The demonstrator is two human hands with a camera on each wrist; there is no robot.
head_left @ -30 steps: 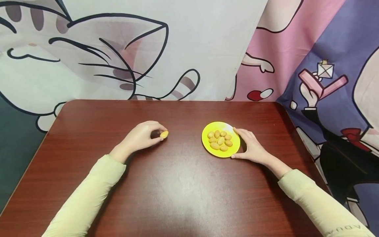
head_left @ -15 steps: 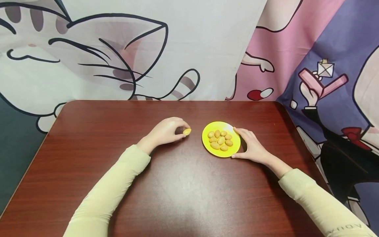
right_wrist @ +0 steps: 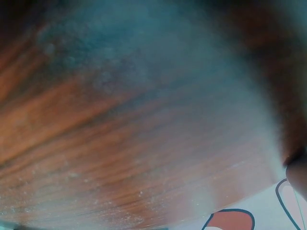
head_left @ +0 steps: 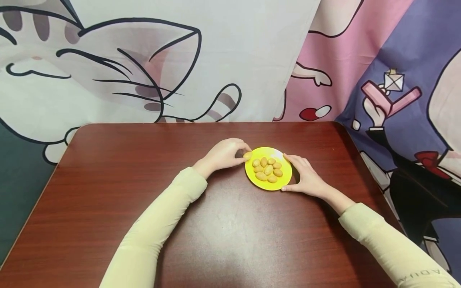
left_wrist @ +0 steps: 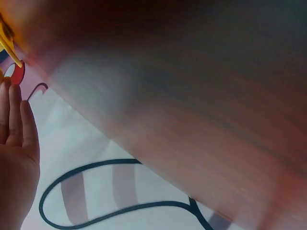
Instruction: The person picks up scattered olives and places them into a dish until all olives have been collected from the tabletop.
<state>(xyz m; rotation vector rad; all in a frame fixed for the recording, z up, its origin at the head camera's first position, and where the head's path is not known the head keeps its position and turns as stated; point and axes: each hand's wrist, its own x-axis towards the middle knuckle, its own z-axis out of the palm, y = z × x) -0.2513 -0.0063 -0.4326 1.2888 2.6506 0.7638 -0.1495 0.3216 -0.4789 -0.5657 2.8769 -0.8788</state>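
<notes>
My left hand (head_left: pixel 226 153) is at the left rim of a small yellow plate (head_left: pixel 250 176), pinching a small oval yellow nut-like piece (head_left: pixel 247 155) between thumb and fingers. In the head view that piece overlaps the plate's rim. Several similar tan-yellow oval pieces (head_left: pixel 268 170) lie grouped in the middle of the plate. My right hand (head_left: pixel 306 179) holds the plate by its right side, fingers at the upper rim and thumb at the lower. The left wrist view catches part of the left hand (left_wrist: pixel 19 139) at its left edge; the plate shows only as a yellow sliver there.
The plate stands on a glossy reddish-brown wooden table (head_left: pixel 223 240), toward its far side. Behind the table's far edge hangs a cloth printed with a cartoon cat (head_left: pixel 126 72). Pink and blue printed cloth (head_left: pixel 378 52) hangs to the right.
My left hand has moved right across the table with the nut-like piece, from well left of the plate to its rim. The right hand and plate have stayed in place.
</notes>
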